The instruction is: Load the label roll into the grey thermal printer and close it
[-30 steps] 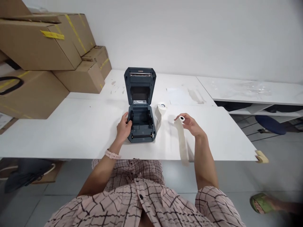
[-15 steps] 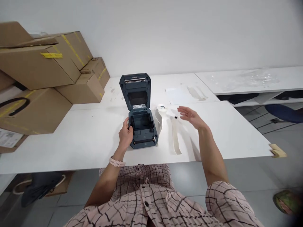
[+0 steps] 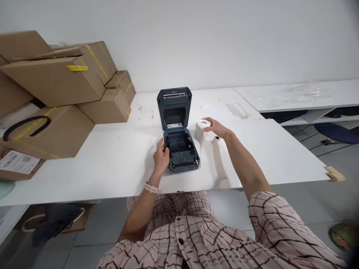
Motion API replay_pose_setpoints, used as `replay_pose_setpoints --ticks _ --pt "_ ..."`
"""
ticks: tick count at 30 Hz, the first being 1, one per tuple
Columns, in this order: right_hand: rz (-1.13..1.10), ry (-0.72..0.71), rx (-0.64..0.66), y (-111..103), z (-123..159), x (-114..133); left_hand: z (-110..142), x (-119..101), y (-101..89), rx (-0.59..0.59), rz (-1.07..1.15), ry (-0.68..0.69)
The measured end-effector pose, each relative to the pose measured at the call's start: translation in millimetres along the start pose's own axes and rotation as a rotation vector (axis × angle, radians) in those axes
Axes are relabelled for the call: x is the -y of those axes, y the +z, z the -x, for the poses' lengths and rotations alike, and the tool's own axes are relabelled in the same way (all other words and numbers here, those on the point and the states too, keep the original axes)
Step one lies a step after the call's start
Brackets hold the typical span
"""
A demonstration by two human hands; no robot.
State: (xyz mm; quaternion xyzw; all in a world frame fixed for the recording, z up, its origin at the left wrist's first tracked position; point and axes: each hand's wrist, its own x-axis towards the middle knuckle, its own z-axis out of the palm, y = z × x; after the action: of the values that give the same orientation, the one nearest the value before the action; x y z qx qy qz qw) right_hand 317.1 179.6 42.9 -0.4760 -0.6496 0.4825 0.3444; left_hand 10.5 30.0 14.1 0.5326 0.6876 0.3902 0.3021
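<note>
A dark blue label printer (image 3: 179,144) stands on the white table (image 3: 112,164) with its lid (image 3: 174,108) raised and its paper bay empty. My left hand (image 3: 160,157) grips the printer's left side. My right hand (image 3: 215,127) is curled over a white paper roll (image 3: 201,129) that stands just right of the printer. An almost used-up roll core (image 3: 216,139) lies on the table beside that hand, and its loose paper strip (image 3: 219,161) trails toward the table's front edge.
Stacked cardboard boxes (image 3: 61,82) fill the table's back left. A sheet of paper (image 3: 215,110) lies behind the roll. A second white table (image 3: 297,97) with shelves beneath stands to the right. A bag (image 3: 50,224) sits on the floor under the table.
My right hand let go of the small core with its strip, which now lies on the table, and moved left onto the full white roll. My left hand stayed on the printer.
</note>
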Motion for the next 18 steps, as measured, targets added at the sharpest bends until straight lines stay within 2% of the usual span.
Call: replay_pose_setpoints --ticks 2,4,7,9,13,18 --pt "-0.128 -0.079 0.010 6 15 20 1 -1 0.8 -0.010 0.022 -0.001" --pt "-0.095 -0.139 0.119 20 26 49 2 -2 1.2 -0.020 0.042 0.003" --pt "0.257 -0.229 0.359 56 28 91 4 -3 0.4 -0.016 0.061 0.014" --pt "0.542 -0.253 0.484 83 21 110 4 -4 -0.5 0.001 0.069 0.012" --pt "0.944 -0.196 0.566 123 2 116 3 -3 -0.8 0.020 0.051 0.002" --pt "1.117 -0.187 0.572 144 -10 101 -1 -1 2.0 -0.006 0.013 0.014"
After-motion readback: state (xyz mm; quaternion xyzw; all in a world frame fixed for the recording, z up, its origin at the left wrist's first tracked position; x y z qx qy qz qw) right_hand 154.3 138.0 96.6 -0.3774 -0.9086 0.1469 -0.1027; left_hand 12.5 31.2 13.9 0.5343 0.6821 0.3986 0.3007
